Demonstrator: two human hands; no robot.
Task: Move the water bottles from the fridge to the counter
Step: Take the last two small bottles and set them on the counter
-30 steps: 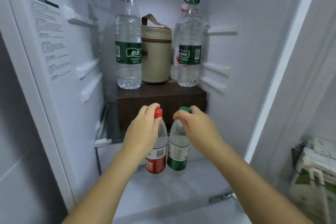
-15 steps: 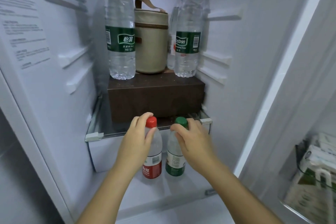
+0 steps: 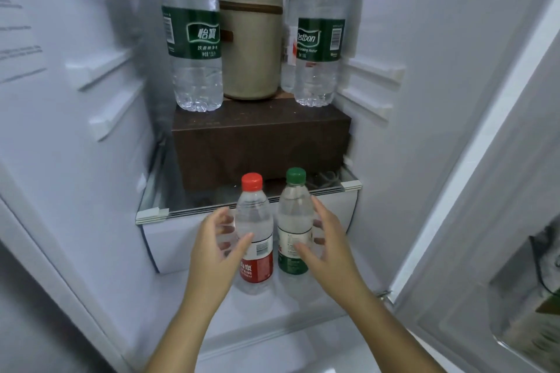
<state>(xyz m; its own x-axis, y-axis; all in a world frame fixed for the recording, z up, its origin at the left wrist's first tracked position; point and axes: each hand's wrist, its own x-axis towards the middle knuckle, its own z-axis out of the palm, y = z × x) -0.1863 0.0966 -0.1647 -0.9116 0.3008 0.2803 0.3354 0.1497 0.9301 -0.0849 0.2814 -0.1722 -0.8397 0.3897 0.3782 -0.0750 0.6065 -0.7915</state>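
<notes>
**Two hands reach for two small water bottles in an open fridge**

Seen from above, a person's bare arms stretch into an open fridge. The left hand (image 3: pixel 212 248) has its fingers (image 3: pixel 222 216) spread wide and lightly curved, cupped about a small red-capped bottle (image 3: pixel 253 221). The thumb tip lies across the front of that bottle and the other fingers sit just behind its left side, but they have not closed on it.

The right hand (image 3: pixel 330 248) mirrors this. Its fingers (image 3: pixel 319 209) are spread beside and behind a small green-capped bottle (image 3: pixel 295 215), and its thumb is against the label, with no firm hold.

Both small bottles stand upright between the two hands, touching or nearly touching each other, on the white fridge floor (image 3: pixel 272 312).

Just above and beyond the fingers runs a glass shelf (image 3: pixel 151 215) carrying a dark brown box (image 3: pixel 260 142). On the box, well above the fingers, stand a large green-labelled bottle (image 3: pixel 194 39), a beige zipped bag (image 3: pixel 250 45) and a second large green-labelled bottle (image 3: pixel 319 39). Another bottle (image 3: pixel 289 48) is partly hidden behind that second large one.

To the right of the right hand is the open fridge door (image 3: pixel 500 221).
</notes>
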